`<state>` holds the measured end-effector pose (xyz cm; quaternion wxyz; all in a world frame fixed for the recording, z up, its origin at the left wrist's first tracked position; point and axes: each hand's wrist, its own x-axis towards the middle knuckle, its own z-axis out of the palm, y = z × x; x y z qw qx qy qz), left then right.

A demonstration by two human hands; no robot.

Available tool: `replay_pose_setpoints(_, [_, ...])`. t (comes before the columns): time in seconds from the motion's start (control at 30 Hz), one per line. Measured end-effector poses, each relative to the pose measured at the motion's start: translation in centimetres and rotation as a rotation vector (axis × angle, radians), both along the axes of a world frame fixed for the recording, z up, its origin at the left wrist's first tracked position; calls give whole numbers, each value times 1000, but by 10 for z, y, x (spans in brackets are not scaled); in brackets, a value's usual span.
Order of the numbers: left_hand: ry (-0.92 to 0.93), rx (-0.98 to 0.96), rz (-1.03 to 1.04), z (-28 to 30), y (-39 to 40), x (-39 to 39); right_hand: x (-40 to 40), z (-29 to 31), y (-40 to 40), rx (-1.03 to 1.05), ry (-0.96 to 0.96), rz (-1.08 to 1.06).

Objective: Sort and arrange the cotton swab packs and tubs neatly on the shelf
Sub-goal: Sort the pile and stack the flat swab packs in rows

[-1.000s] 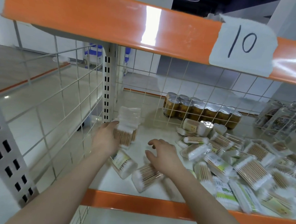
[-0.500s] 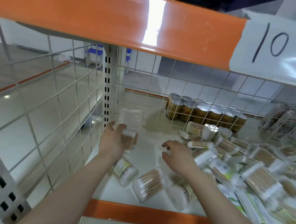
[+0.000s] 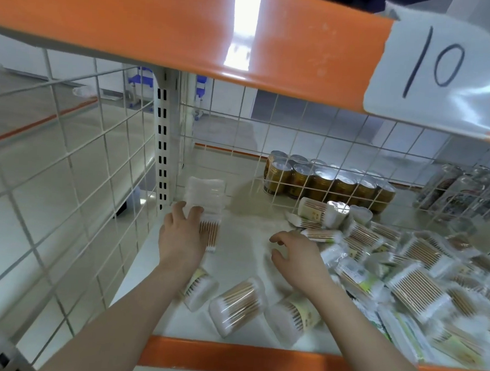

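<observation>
A stack of flat cotton swab packs [image 3: 208, 193] stands in the back left corner of the white shelf [image 3: 243, 242]. My left hand [image 3: 180, 233] rests on the front of that stack, fingers spread over the nearest pack. My right hand [image 3: 294, 258] hovers over the bare shelf with loosely curled fingers and holds nothing. Three round swab tubs lie on their sides near the front edge: one [image 3: 198, 289] under my left wrist, one [image 3: 239, 305] in the middle, one [image 3: 293, 315] under my right forearm. A loose heap of swab packs [image 3: 404, 267] covers the right half.
A white wire grid [image 3: 68, 181] walls the left side and the back. Gold cans [image 3: 323, 181] and clear bottles [image 3: 465, 191] stand behind the back grid. An orange shelf lip [image 3: 257, 359] runs along the front, and an orange beam with a paper "10" label [image 3: 440, 70] hangs overhead.
My left hand pushed the pack farther back against the stack in the corner. My right hand lifted off the middle tub and drifted back and to the right, empty.
</observation>
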<state>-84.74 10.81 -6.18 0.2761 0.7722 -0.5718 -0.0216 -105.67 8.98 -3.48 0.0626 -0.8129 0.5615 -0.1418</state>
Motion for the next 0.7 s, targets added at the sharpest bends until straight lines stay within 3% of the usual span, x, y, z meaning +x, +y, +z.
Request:
replay_pose_setpoints(0.33, [7,-175,-127,12,4,-27,-44,24,-15,-125,-37,-144])
replay_pose_setpoints(0.53, [74,-144,-215,14,11,-44,-69,29,-33,-14,-11,-312])
replay_pose_setpoints(0.7, [111,-121,-214,9,15,-47,-65,26,-40,106,27,-311])
